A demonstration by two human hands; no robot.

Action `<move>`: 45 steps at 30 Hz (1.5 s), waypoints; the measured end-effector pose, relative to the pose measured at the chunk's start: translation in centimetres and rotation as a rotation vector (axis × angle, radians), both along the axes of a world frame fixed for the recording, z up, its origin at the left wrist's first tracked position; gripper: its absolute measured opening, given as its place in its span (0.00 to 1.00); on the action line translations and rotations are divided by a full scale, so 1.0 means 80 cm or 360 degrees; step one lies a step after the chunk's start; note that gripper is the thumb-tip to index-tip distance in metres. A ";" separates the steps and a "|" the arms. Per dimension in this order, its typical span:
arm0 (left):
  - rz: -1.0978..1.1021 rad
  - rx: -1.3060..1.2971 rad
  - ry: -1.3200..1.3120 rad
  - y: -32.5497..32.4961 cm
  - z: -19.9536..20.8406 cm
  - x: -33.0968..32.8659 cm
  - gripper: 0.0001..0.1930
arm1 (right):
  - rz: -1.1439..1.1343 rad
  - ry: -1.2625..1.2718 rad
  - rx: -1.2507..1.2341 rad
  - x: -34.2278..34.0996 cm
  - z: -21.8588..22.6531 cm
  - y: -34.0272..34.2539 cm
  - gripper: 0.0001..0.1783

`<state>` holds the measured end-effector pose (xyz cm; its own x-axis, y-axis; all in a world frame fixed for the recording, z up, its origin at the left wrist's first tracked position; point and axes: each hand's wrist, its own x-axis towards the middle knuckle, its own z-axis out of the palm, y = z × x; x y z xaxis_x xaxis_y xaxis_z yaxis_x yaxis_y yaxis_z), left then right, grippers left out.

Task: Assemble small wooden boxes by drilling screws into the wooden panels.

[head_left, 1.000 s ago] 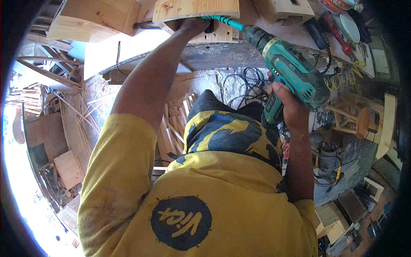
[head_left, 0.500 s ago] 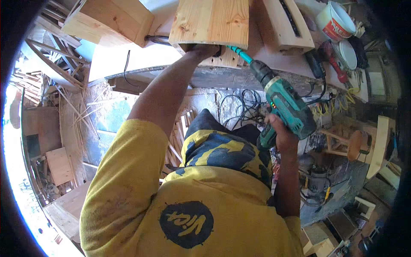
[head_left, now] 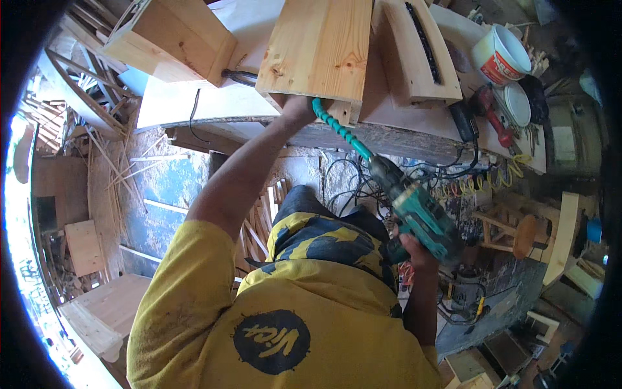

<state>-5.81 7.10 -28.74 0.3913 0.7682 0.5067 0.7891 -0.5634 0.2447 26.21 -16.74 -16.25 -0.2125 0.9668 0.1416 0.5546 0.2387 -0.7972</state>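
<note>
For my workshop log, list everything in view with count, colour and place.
Workbench: one, pale, across top
Wooden boxes: two, pale, bench's left and middle
Slotted wooden piece: one, pale, right of boxes
Drill: one, teal and black, right of centre
Flexible shaft: one, teal, drill to middle box
Bucket: one, white and red, bench's right
Lid: one, white, below bucket
Tool: one, red, beside lid
Coiled hose: one, yellow, bench's right
Cables: several, black, below bench
Stool: one, brown, right
Wood strips: many, pale, far left
Shirt: one, yellow, on person
Left grip: one, bare, middle box's opening, partly hidden
Right grip: one, bare, drill's handle
</note>
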 end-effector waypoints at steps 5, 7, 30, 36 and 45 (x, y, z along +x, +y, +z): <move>0.0175 -0.0745 -0.0593 -0.088 0.056 0.012 0.07 | 0.0154 0.0434 -0.0584 0.104 -0.025 -0.050 0.29; 0.0444 -0.0996 -0.0742 -0.121 0.064 0.018 0.06 | 0.0215 0.0897 -0.0728 0.117 -0.008 -0.049 0.28; 0.0666 -0.1079 -0.2904 -0.231 0.143 -0.027 0.06 | 0.0447 0.1785 -0.0681 0.176 0.069 0.074 0.28; 0.0848 -0.1067 -0.2685 -0.124 0.109 -0.136 0.09 | 0.0419 0.1801 -0.0559 0.130 0.100 0.106 0.27; 0.1094 -0.1002 -0.2691 0.074 0.027 -0.243 0.06 | 0.0019 0.1780 -0.0483 0.024 0.145 0.138 0.29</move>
<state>-25.21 13.03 -26.58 -0.5360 0.7484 -0.3906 -0.4333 0.1532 0.8881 28.13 -5.72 -4.67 -0.1243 0.9921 0.0190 -0.4974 -0.0458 -0.8663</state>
